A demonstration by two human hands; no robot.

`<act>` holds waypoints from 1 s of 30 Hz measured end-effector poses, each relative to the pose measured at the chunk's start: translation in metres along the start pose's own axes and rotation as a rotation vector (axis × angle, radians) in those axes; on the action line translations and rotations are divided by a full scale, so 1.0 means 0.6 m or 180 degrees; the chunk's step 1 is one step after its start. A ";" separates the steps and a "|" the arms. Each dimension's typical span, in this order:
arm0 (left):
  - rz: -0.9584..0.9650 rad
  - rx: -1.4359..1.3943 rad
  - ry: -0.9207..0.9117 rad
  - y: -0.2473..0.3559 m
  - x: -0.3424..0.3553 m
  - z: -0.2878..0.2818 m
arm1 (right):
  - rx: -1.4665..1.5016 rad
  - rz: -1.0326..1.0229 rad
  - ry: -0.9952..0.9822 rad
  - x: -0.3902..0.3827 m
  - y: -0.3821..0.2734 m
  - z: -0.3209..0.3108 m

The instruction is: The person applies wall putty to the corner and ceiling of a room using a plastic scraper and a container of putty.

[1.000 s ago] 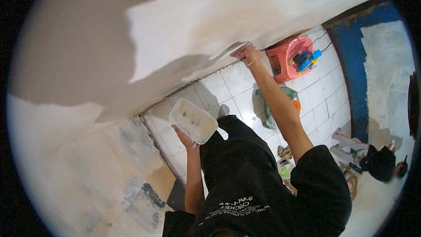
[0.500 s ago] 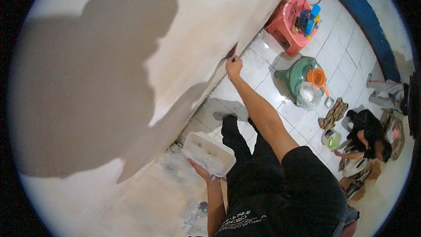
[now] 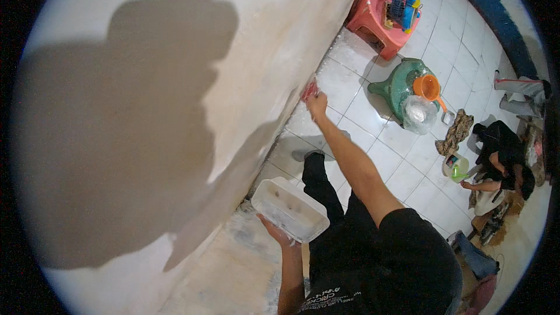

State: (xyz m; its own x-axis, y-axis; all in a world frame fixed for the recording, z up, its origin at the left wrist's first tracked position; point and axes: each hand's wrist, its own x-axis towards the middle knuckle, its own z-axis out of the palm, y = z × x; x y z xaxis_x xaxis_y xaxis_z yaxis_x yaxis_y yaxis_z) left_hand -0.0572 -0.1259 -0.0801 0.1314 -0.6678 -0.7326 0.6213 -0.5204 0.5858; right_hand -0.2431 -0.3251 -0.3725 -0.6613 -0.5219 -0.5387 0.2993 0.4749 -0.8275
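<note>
My right hand (image 3: 317, 105) is closed on a flat reddish scraper (image 3: 309, 89), its blade blurred, low at the foot of the pale wall (image 3: 256, 41). Just beyond my fingers the wall meets the tiled floor. A white plastic tub (image 3: 306, 221) rests in my left hand (image 3: 273, 229), fingers wrapped under and around its side. Inside the tub are smears of whitish paste and a few darker spots. My own shadow covers much of the wall on the left.
A pink stool (image 3: 373, 23) bears a small blue fan (image 3: 403, 9). Nearer, a green stool (image 3: 399, 84) carries an orange dipper (image 3: 427, 87) and a plastic bag of white powder (image 3: 419, 115). On the right, a person (image 3: 499, 151) crouches by a small tub (image 3: 449, 166) beside a crumpled cloth (image 3: 456, 131).
My right hand with the scraper has come down the wall toward the floor edge, nearer to me. The view has shifted somewhat. My left hand still holds the tub.
</note>
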 end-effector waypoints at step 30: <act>0.0404 0.0784 0.0270 -0.020 0.052 -0.019 | 0.0032 -0.0917 -0.0270 -0.134 -0.087 0.016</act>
State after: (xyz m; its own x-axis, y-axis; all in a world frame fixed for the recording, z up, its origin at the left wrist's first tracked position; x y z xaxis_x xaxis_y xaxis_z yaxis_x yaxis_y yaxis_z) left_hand -0.0517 -0.1346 -0.1141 0.2668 -0.6942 -0.6685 0.3908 -0.5561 0.7335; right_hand -0.1988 -0.3147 -0.2877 -0.6602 -0.6918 -0.2925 0.1148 0.2920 -0.9495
